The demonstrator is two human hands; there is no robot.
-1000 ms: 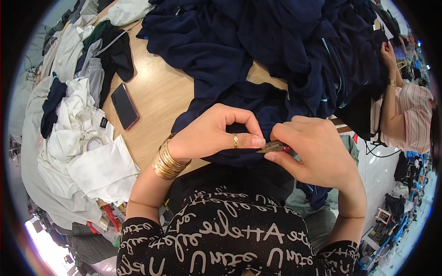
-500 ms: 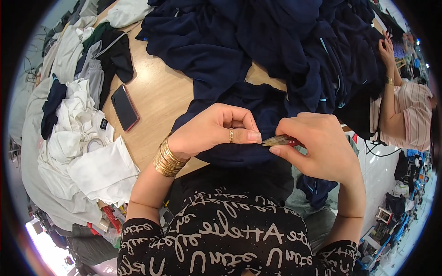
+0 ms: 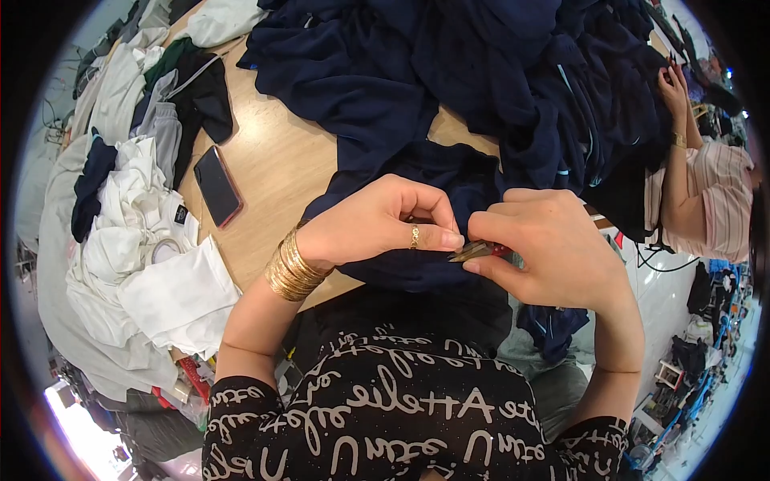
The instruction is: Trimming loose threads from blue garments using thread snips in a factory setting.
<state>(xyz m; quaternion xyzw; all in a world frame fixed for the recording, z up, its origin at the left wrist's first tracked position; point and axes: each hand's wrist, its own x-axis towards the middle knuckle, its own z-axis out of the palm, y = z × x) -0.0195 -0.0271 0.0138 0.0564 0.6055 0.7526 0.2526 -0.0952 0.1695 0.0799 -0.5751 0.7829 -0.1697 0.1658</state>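
Nearest the camera, the person's 2 hands meet just over the near edge of the desk (image 3: 273, 160). The left hand (image 3: 377, 224), with a stack of gold bangles (image 3: 293, 268) at the wrist and 1 ring, is closed in a pinch on a fold of the navy cloth (image 3: 417, 168). The right hand (image 3: 553, 248) is curled tight around a small metal snipper (image 3: 477, 251), whose long axis runs left to right, its tip pointing at the left fingertips and all but touching them. The pinched fold lies directly between both hands, the right one nearer the tool's handle. Beyond, the cloth joins a big navy heap. A dark phone (image 3: 216, 186) lies on bare wood to the left, beside white garments (image 3: 136, 264). Far right, another person's arm (image 3: 682, 160) reaches into the heap.
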